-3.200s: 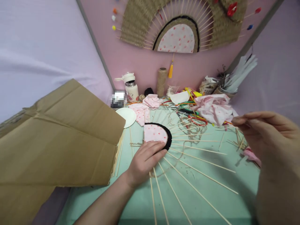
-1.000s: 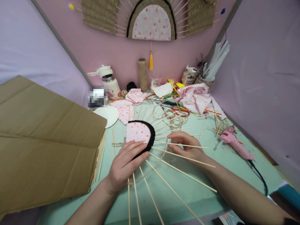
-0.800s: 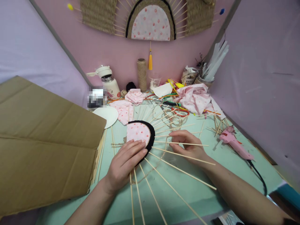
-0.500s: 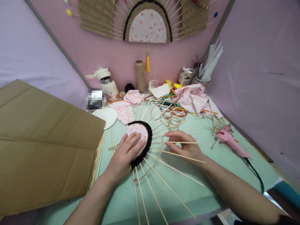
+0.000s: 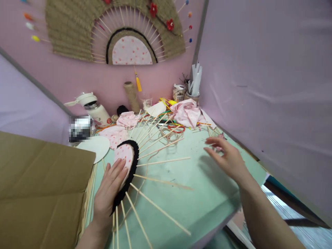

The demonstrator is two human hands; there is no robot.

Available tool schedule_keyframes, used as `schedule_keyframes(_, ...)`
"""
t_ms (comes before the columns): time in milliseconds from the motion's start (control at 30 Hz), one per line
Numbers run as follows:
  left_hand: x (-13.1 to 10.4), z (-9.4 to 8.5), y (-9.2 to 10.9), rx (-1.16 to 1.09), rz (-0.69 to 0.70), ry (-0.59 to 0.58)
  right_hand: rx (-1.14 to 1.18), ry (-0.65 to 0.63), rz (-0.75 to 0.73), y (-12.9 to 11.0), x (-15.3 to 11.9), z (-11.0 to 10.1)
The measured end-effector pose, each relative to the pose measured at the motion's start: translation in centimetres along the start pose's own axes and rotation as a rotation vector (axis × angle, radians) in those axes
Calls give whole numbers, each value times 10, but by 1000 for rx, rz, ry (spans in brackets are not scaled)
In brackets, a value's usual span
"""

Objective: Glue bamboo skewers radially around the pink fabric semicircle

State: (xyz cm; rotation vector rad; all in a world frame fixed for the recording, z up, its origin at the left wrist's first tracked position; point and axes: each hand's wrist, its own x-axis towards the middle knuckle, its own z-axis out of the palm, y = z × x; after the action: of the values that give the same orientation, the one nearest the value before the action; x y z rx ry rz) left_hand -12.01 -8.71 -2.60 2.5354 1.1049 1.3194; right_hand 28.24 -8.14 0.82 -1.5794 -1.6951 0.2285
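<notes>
My left hand (image 5: 110, 186) lies flat, fingers stretched, on a half-round fan base (image 5: 123, 151) of pink dotted cloth with a black rim (image 5: 134, 162). Thin wooden sticks (image 5: 160, 209) fan out from that rim. A strand of twine (image 5: 140, 189) runs loosely among the sticks, with no hand on it. To the right of the fan, my right hand (image 5: 227, 159) hovers above the table, thumb and fingers apart and nothing between them. Just behind its fingers shows part of a pink glue gun (image 5: 218, 148); the hand hides most of it.
Brown cardboard (image 5: 44, 186) covers the left side, beside a white disc (image 5: 94, 148). Along the back are an open bottle (image 5: 98, 112), a twine spool (image 5: 131, 97), crumpled pink cloth (image 5: 186, 112) and red-handled scissors (image 5: 177, 129). A finished large fan (image 5: 132, 50) hangs on the wall.
My right hand has let go of the twine and moved right, away from the sticks to the glue gun. My left hand stays on the fan base. The view has turned right.
</notes>
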Motion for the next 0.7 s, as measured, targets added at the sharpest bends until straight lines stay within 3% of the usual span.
schedule_keyframes(67,4,-3,5,1,67,-11,-277,4,126,33,-2,-14)
schedule_keyframes(133,9,-4,16,4,67,49,-520,-79,244,62,-5,-21)
schedule_keyframes(267,12,1,35,-24,-4,126,-673,-252,318,90,-5,-18)
schedule_keyframes(400,11,5,37,-88,-11,138,-690,-268,301,91,-1,-9)
schedule_keyframes(533,11,6,36,-129,-16,199,-647,-113,231,86,-4,-11)
schedule_keyframes(700,10,5,37,-183,-84,254,-319,-4,146,55,-10,-29)
